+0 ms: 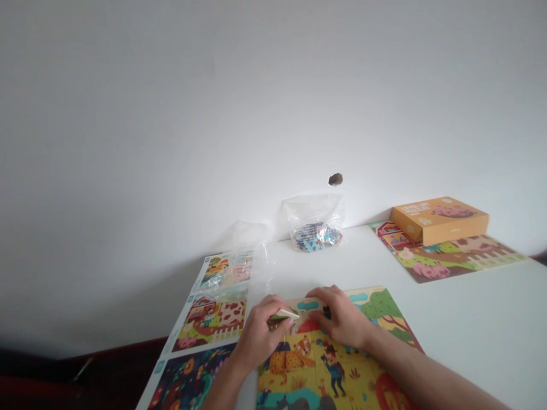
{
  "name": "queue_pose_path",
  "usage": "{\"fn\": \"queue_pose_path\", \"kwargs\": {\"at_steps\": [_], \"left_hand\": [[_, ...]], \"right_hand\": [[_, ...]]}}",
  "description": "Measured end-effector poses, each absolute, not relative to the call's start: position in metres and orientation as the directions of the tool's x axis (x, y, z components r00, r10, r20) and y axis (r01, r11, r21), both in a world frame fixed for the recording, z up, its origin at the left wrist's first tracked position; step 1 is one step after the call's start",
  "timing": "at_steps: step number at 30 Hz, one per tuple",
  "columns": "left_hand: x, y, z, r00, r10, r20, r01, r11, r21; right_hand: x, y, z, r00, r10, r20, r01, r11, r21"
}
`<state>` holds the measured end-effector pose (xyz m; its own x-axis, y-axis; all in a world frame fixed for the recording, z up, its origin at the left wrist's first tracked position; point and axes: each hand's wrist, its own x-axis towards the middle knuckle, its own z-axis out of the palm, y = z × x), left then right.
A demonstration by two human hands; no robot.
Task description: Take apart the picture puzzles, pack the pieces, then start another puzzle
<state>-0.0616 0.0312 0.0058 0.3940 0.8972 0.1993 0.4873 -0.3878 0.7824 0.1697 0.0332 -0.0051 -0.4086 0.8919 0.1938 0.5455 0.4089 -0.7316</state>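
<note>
My left hand (260, 336) is shut on a thin wooden jigsaw piece (282, 315) with a green printed face, holding it tilted above the top edge of a farm-scene jigsaw puzzle (325, 364). My right hand (342, 316) lies spread on the puzzle's upper part, close to my left hand. Its fingers partly hide a gap in the pieces, and I cannot tell whether they touch a loose piece. The puzzle shows a leopard and a farmer on yellow ground. Its lower edge runs out of view.
A printed picture sheet (209, 324) lies left of the puzzle, under a crumpled clear plastic bag (252, 242). A clear bag of puzzle pieces (316, 236) stands by the wall. At right are an orange box (440, 219) on a farm picture mat (453, 259). The white table (461, 319) meets a white wall.
</note>
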Motion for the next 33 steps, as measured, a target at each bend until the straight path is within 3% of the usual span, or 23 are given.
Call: {"fn": "queue_pose_path", "kwargs": {"at_steps": [4,7,11,15,20,27,33], "left_hand": [[-0.060,0.035,0.000,0.297,0.903,0.311,0.428,-0.417,0.802],[-0.060,0.038,-0.009,0.213,0.927,0.310,0.459,-0.375,0.806],[-0.057,0.039,-0.019,0.272,0.919,0.285,0.596,-0.394,0.700],[-0.052,0.037,-0.021,0.320,0.905,0.281,0.633,-0.425,0.647],[-0.052,0.038,-0.019,0.242,0.945,0.222,0.605,-0.326,0.727],[-0.051,0.037,-0.016,0.032,0.989,0.145,0.461,-0.144,0.876],[-0.051,0.042,-0.025,-0.043,0.998,-0.039,0.163,0.046,0.986]], "right_hand": [[0.171,0.033,-0.004,-0.386,0.897,0.215,0.485,0.396,-0.780],[0.170,0.033,-0.003,-0.380,0.903,0.200,0.443,0.367,-0.818],[0.165,0.034,-0.004,-0.427,0.871,0.242,0.564,0.466,-0.681],[0.159,0.032,-0.005,-0.450,0.871,0.196,0.683,0.477,-0.553],[0.157,0.032,-0.006,-0.461,0.871,0.172,0.678,0.470,-0.565],[0.157,0.032,-0.008,-0.466,0.866,0.181,0.545,0.442,-0.713],[0.156,0.030,-0.004,-0.480,0.848,0.225,0.601,0.505,-0.620]]}}
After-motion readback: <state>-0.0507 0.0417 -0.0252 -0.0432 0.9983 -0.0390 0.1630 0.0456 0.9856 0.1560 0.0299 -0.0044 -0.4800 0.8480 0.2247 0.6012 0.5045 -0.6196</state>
